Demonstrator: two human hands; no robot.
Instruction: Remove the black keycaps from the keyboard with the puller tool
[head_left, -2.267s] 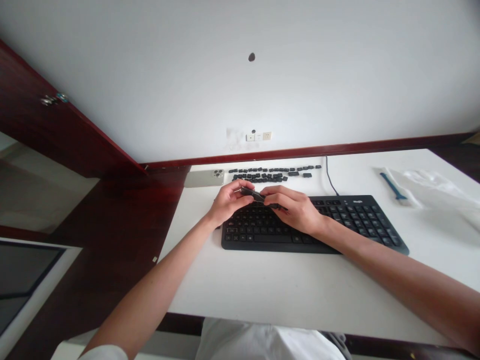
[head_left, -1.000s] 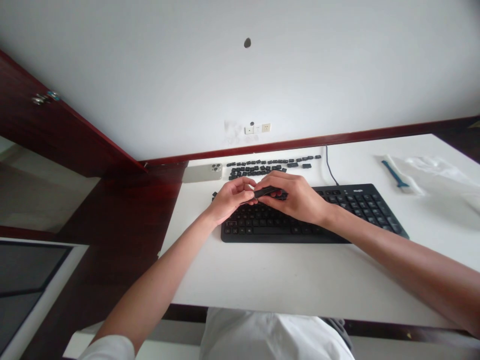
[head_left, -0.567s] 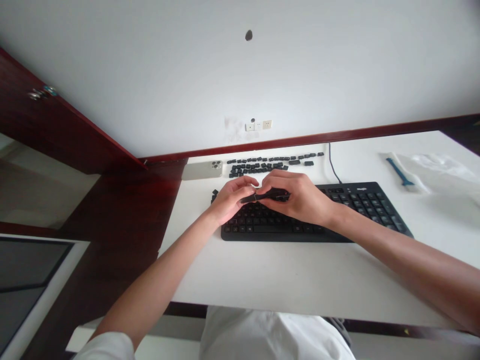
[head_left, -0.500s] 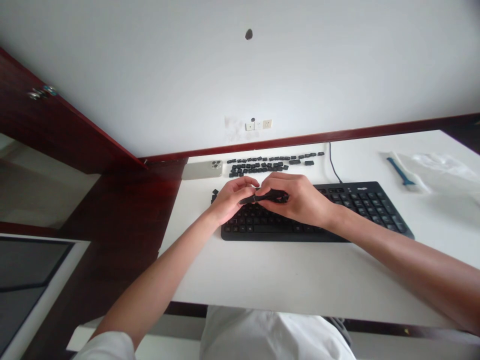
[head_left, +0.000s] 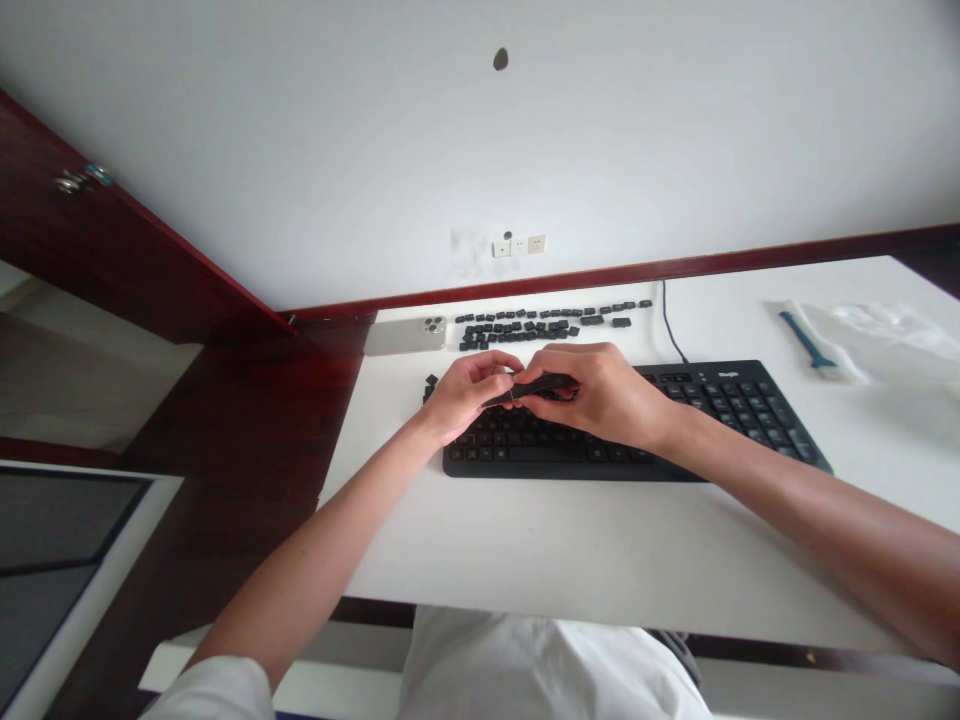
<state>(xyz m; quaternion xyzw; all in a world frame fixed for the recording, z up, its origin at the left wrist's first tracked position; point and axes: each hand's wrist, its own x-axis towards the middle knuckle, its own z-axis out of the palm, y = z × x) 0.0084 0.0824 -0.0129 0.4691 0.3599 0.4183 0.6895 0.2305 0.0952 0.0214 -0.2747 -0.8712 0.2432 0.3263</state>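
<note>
A black keyboard (head_left: 675,425) lies on the white desk (head_left: 570,550). Above its left half my left hand (head_left: 465,393) and my right hand (head_left: 600,392) meet, fingers curled. Between them they pinch a long, thin black piece (head_left: 534,387), likely a long keycap, each hand at one end. Several loose black keycaps (head_left: 544,325) lie in rows behind the keyboard, and one more (head_left: 429,384) lies by its left end.
A phone (head_left: 405,335) lies face down at the desk's back left corner. A blue tool (head_left: 806,342) and clear plastic wrapping (head_left: 885,335) are at the right. The keyboard's cable (head_left: 670,330) runs to the back edge. Dark red flooring is left of the desk.
Both hands stay joined on the long black piece, which has turned slightly between the fingers. The view has drifted a little; the keyboard and keycaps sit where they were.
</note>
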